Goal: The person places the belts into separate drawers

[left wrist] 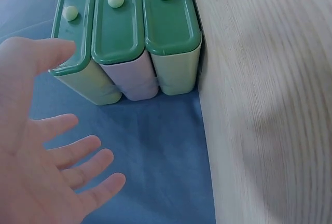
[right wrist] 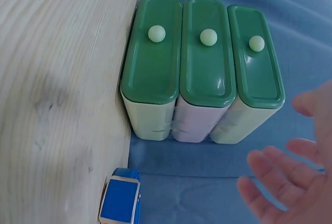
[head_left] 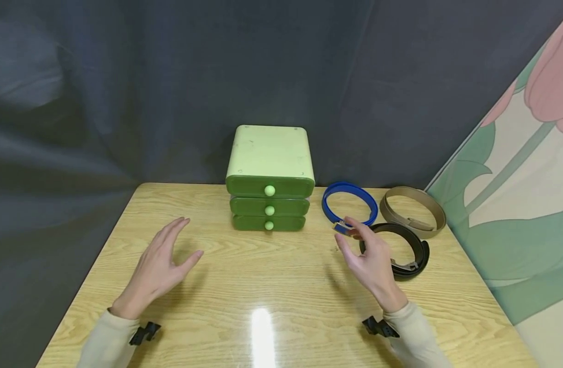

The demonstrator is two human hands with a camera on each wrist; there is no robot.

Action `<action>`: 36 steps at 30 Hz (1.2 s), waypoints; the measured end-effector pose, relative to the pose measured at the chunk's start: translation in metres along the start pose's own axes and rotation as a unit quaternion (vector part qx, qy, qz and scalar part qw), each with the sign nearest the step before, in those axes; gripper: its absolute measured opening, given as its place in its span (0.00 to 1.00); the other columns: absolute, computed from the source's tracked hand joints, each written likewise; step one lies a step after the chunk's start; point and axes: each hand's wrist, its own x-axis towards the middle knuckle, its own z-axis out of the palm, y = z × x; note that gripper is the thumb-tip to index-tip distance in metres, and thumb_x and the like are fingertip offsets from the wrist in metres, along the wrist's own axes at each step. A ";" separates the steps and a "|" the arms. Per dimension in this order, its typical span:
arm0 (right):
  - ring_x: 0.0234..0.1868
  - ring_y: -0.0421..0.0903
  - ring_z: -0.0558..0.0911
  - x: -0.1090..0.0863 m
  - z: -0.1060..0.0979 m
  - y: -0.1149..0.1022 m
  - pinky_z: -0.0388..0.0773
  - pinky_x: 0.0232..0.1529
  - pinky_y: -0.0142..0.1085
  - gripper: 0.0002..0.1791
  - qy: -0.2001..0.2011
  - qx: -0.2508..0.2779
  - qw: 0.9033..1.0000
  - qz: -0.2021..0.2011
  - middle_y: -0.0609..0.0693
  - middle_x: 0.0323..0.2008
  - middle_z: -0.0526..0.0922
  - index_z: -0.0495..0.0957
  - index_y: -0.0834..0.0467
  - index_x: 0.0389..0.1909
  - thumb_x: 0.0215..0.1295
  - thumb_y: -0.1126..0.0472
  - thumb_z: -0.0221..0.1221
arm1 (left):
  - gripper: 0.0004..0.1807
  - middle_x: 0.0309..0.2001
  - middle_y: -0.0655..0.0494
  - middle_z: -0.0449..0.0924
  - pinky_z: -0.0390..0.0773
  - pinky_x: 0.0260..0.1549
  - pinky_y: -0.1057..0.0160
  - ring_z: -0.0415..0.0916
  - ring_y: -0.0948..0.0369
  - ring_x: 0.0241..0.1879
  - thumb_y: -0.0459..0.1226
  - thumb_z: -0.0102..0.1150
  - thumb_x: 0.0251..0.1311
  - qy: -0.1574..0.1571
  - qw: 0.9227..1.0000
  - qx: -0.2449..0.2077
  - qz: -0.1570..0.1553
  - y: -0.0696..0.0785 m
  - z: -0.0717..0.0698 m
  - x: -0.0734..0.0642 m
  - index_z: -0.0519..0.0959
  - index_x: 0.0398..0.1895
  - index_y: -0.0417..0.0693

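Observation:
My left hand [head_left: 159,263] hovers over the left part of the table, fingers spread and holding nothing. On the other side, my right hand [head_left: 371,260] is held above the table with relaxed fingers, overlapping the black belt [head_left: 421,255] in the head view. Its fingertips appear near the gold-edged buckle of the coiled blue belt [head_left: 375,202]. A coiled tan belt [head_left: 435,204] lies behind the black one. Between the hands, at the back, stands a small drawer cabinet [head_left: 272,151] with three green drawer fronts and round pale knobs. All three drawers are closed.
The wooden table [head_left: 208,306] ends at a dark cloth [head_left: 272,61] hanging behind the cabinet. A flower-patterned cloth [head_left: 516,230] borders the right side. Light glares off the table near the front middle.

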 end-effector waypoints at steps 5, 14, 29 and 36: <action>0.40 0.52 0.91 0.003 0.006 -0.004 0.76 0.47 0.20 0.23 0.005 0.016 1.000 -0.015 0.55 0.51 0.92 0.85 0.60 0.60 0.64 0.64 0.72 | 0.43 0.78 0.37 0.66 0.68 0.66 0.29 0.65 0.35 0.75 0.49 0.71 0.67 0.008 1.000 0.006 0.008 0.000 0.002 0.003 0.66 0.80 0.43; 0.37 0.51 0.90 0.009 0.017 -0.014 0.84 0.40 0.32 0.23 0.004 0.039 0.999 -0.034 0.56 0.50 0.92 0.85 0.60 0.60 0.64 0.66 0.72 | 0.41 0.77 0.38 0.68 0.68 0.68 0.32 0.66 0.37 0.74 0.46 0.70 0.68 0.016 1.000 0.011 0.013 0.003 0.008 0.007 0.66 0.79 0.42; 0.36 0.47 0.91 0.023 0.036 -0.037 0.89 0.41 0.47 0.21 -0.020 0.090 0.995 -0.030 0.56 0.49 0.92 0.85 0.61 0.60 0.66 0.65 0.71 | 0.39 0.75 0.40 0.71 0.72 0.65 0.33 0.69 0.39 0.73 0.45 0.69 0.69 0.031 0.999 -0.012 0.009 0.015 0.007 0.017 0.67 0.79 0.44; 0.36 0.48 0.91 0.026 0.044 -0.043 0.89 0.41 0.45 0.21 -0.032 0.113 0.993 -0.028 0.57 0.48 0.92 0.84 0.62 0.61 0.68 0.66 0.70 | 0.38 0.75 0.41 0.71 0.74 0.63 0.33 0.72 0.40 0.71 0.45 0.68 0.69 0.036 0.999 -0.029 0.003 0.017 0.010 0.020 0.67 0.79 0.46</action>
